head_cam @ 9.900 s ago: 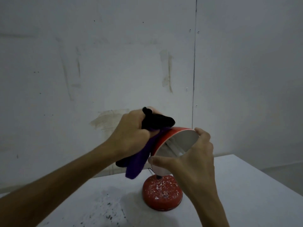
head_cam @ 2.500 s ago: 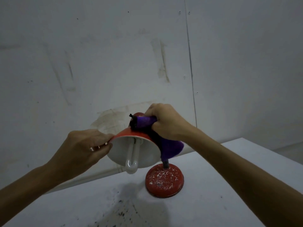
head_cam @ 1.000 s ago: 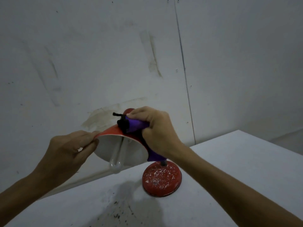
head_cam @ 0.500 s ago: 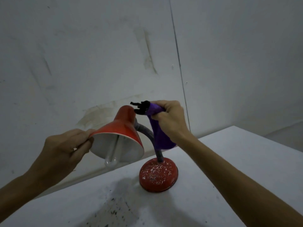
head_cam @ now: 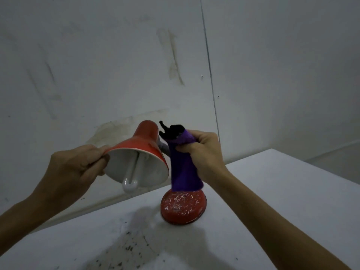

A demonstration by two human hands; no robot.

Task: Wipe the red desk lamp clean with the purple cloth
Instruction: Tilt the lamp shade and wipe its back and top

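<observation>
Where cloth [head_cam: 184,168] hangs, neck hidden.

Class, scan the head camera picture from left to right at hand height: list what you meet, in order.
left hand → red lamp shade → purple cloth → right hand

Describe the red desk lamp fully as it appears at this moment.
The red desk lamp has a glossy cone shade, white inside, with a white U-shaped bulb poking out below. Its round red base, flecked with white specks, sits on the white table. The left hand pinches the shade's rim, tilting it. The right hand wraps the purple cloth round the neck, mostly hiding it.
</observation>
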